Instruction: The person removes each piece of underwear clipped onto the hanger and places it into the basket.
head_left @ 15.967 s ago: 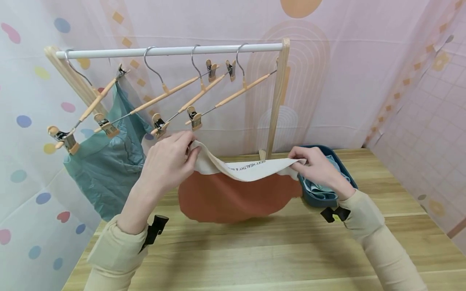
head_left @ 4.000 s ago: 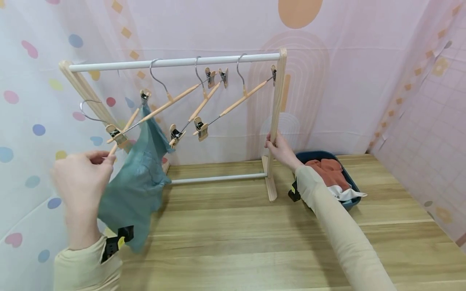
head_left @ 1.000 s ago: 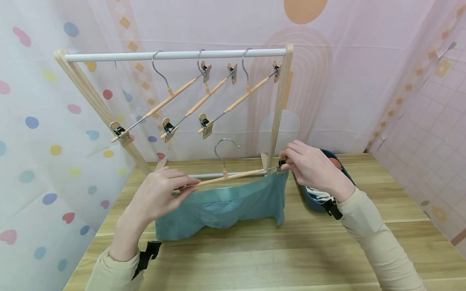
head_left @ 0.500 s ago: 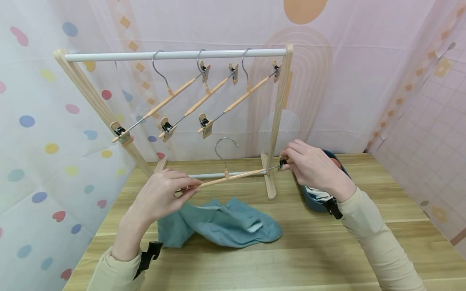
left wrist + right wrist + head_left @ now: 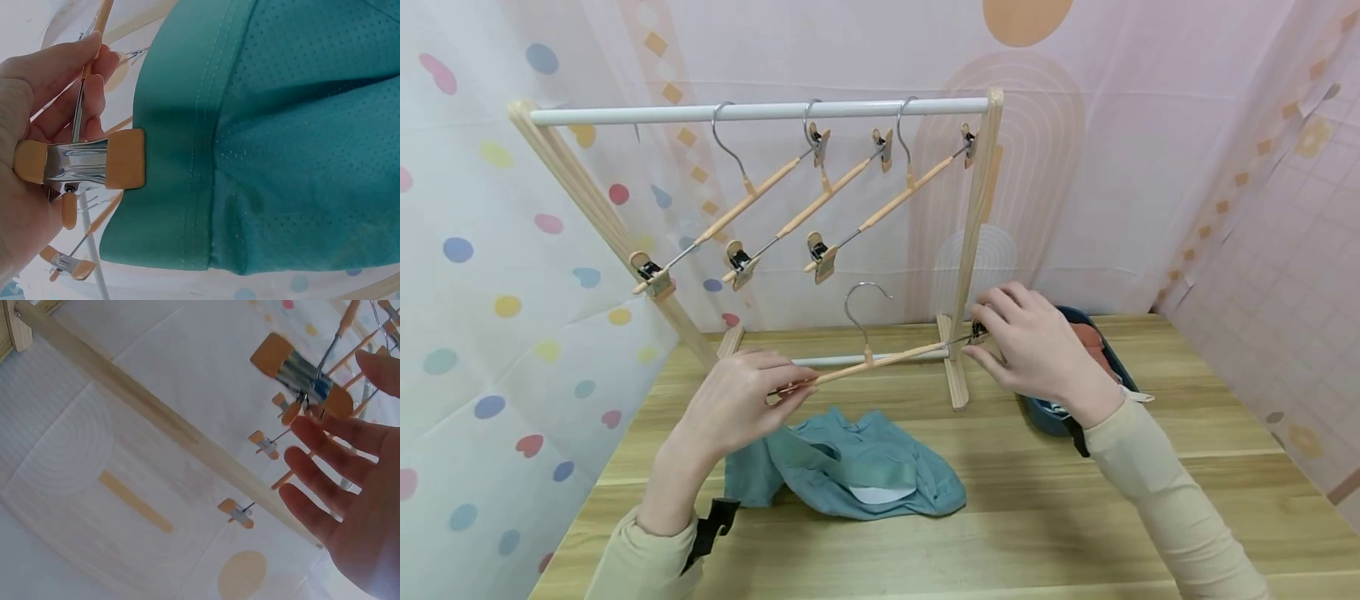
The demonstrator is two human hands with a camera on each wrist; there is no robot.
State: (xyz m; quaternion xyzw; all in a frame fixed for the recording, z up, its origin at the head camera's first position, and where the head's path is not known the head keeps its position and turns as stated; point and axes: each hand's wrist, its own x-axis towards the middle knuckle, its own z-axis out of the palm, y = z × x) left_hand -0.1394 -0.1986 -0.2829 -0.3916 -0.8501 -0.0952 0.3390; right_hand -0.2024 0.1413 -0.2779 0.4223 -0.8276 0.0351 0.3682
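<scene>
My left hand (image 5: 737,396) pinches the wooden bar of a clip hanger (image 5: 887,358) near its left end, low in front of the rack. In the left wrist view, the left clip (image 5: 125,159) bites the waistband of teal underpants (image 5: 300,162). The rest of the underpants (image 5: 925,471) sags onto the table in a crumpled heap, the waistband's white inner side showing. My right hand (image 5: 1033,346) is at the hanger's other end, thumb and fingers spread apart. In the right wrist view, the right clip (image 5: 303,374) holds no cloth and sits beside the fingertips.
A rack (image 5: 775,110) with a white rail stands behind, bearing three bare clip hangers; one of these hangers (image 5: 805,212) hangs in the middle. To the right, partly behind my right forearm, is a dark blue basket (image 5: 1041,417) holding a terracotta garment (image 5: 1092,343).
The terracotta garment went into the basket, and the hanger with the underpants came off the rail. The underpants' right end dropped from its clip; my right fingers have since spread off that clip.
</scene>
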